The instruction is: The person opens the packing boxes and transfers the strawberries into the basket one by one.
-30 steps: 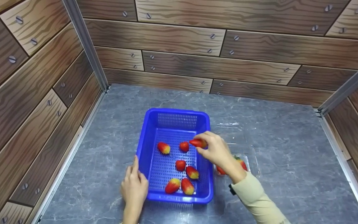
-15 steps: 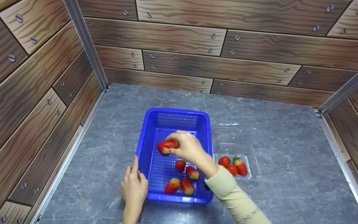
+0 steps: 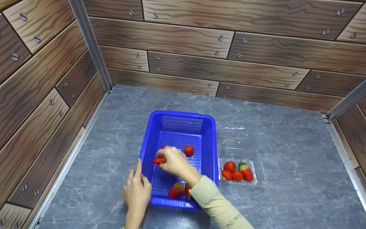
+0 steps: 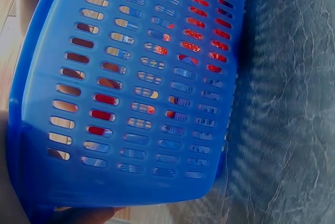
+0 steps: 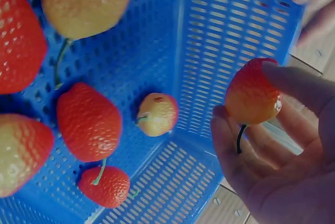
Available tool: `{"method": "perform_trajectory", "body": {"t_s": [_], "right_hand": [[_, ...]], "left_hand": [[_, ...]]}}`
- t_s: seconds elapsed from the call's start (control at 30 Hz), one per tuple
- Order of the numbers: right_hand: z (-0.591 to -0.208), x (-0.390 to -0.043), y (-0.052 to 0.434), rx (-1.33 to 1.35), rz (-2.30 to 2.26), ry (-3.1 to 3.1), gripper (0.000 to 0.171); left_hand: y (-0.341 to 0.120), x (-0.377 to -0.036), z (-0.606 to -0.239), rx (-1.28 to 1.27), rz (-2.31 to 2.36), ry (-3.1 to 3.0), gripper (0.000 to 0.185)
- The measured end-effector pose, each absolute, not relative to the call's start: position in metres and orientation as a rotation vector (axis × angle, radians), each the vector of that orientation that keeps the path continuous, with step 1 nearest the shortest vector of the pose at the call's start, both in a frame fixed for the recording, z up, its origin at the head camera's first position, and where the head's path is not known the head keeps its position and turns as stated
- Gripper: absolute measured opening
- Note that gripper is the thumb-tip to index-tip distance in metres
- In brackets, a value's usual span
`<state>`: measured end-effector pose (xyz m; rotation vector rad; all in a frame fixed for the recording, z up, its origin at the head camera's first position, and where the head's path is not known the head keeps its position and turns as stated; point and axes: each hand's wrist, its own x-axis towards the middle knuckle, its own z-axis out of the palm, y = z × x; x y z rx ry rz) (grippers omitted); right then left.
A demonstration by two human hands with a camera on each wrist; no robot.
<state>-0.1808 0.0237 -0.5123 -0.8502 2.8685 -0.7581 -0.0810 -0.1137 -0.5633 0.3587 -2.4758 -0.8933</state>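
Left hand [image 3: 137, 190] rests against the near-left wall of the blue basket [image 3: 210, 140], fingers mostly straight, bracing it as before. Over the last second my right hand [image 3: 175, 162] has swept from the basket's right rim across to its left side; it pinches a strawberry [image 3: 158, 160] low over the mesh floor. I judge release is near. Other berries lie loose inside. Right of the basket, the clear tray [image 3: 259, 171] holds four strawberries [image 3: 237, 171].

Grey marbled tabletop [image 3: 281, 133] — wood-print walls [image 3: 202, 41] with aluminium corner posts [image 3: 91, 44].
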Motion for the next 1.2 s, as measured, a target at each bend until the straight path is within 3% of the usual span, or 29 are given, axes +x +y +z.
{"method": "perform_trajectory", "body": {"t_s": [0.43, 0.83, 1.2], "right_hand": [[-0.549, -0.181, 0.020, -1.039, -0.500, 2.869, 0.031], [-0.554, -0.186, 0.023, -1.103, -0.486, 2.814, 0.022], [-0.553, -0.184, 0.024, -1.052, -0.452, 2.811, 0.029]], "left_hand": [[-0.114, -0.079, -0.563, 0.389, -0.886, -2.503, 0.059], [-0.113, -0.079, -0.562, 0.411, -0.902, -2.505, 0.060], [-0.113, -0.080, -0.562, 0.409, -0.896, -2.515, 0.059]]}}
